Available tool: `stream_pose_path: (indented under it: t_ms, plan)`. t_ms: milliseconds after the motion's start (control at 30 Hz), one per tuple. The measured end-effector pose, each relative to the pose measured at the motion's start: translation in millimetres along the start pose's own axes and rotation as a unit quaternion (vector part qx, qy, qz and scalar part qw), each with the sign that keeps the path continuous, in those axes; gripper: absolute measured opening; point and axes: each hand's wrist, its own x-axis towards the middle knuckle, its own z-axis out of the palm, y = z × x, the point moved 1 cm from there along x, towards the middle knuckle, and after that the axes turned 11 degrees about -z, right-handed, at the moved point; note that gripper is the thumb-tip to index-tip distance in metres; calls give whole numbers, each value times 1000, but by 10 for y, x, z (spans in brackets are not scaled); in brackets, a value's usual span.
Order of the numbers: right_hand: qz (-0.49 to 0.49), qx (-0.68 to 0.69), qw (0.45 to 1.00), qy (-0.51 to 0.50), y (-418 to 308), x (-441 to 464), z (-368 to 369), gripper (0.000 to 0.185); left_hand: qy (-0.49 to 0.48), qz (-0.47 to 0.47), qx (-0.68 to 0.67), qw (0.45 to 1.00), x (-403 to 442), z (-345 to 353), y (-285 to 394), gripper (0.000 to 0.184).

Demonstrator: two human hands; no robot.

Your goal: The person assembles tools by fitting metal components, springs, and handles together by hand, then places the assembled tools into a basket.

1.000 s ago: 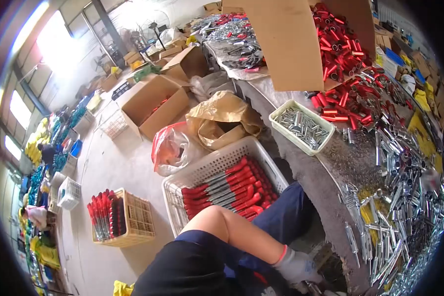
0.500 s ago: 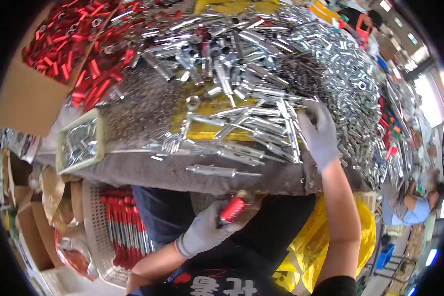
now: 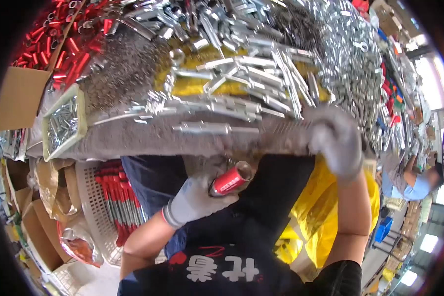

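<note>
My left hand (image 3: pixel 195 200), in a grey-white glove, is wrapped round a short red tube (image 3: pixel 229 180) with white lettering, its open metal-rimmed end tilted up and right. The gloved right hand (image 3: pixel 335 143) is at the table's front edge, blurred, with its fingers curled together. A dark, smeared, long shape lies to the left of its fingertips; I cannot make out what it is. One slim silver rod-like part (image 3: pixel 214 128) lies near the table edge, between the tube and a pile of silver parts (image 3: pixel 256 81).
Red tubes (image 3: pixel 74 66) spill from a cardboard box (image 3: pixel 19 96) at the upper left. A pale tray (image 3: pixel 79 123) holds small metal pins. Below are a white crate (image 3: pixel 91 197) of red-handled parts and a yellow bag (image 3: pixel 315 222). At the right, a person (image 3: pixel 409 177) is bent over.
The view has swung from the floor crates to the table. Since the last earlier frame, my right hand has come down from the silver pile to the front edge; the left still holds the red tube.
</note>
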Motion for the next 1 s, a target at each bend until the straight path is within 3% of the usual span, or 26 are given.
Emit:
stream_pose_path:
  t_ms: [67,133,267,400,467,500,533,567,600,633,667,700,733,800,933,1000]
  plan:
    - [-228,-182,949,-120,27,-384,227,17,-47,14,10,999,-50,100,141,36]
    - [-165,-143,972,-90,6,-793,337,15,-83,94,92,988,-90,238,173,33]
    - [-45,-139,989,-10,135,-1594,376,17,-38,171,207,962,-240,700,103,32]
    - [9,-62,998,22,278,-2204,334,26,-95,211,231,945,-274,1116,125,34]
    - [50,11,998,20,281,-2379,78,30,-134,200,208,948,-258,1295,170,35]
    - [29,-2,999,28,314,-2518,-163,31,-139,238,188,943,-236,1368,170,35]
    - [54,-88,995,-7,481,-2704,-441,29,-138,230,168,949,-230,1405,195,35]
    - [184,0,983,-9,613,-2884,-792,23,-136,219,148,955,-231,1406,223,35]
    - [325,116,938,37,930,-3186,-1067,16,-133,206,128,961,-240,1389,219,35]
    - [426,68,901,48,1073,-3281,-1335,16,-122,152,62,979,-254,1345,85,34]
    - [517,75,849,81,1447,-3424,-1557,19,-91,161,86,979,-279,1274,40,36]
    - [585,-33,808,66,1864,-3538,-1700,17,-84,139,36,986,-275,1254,55,36]
    - [543,-266,792,-84,2315,-3622,-1808,16,-73,112,-11,991,-290,1221,56,37]
    - [589,-290,753,-38,3380,-3980,-1943,14,-19,39,25,999,-372,1059,-31,39]
    - [616,-313,717,86,4020,-3931,-1841,14,11,9,-82,997,-469,974,71,41]
    - [614,-315,713,129,4219,-3920,-1742,16,46,-8,-59,997,-502,971,1,42]
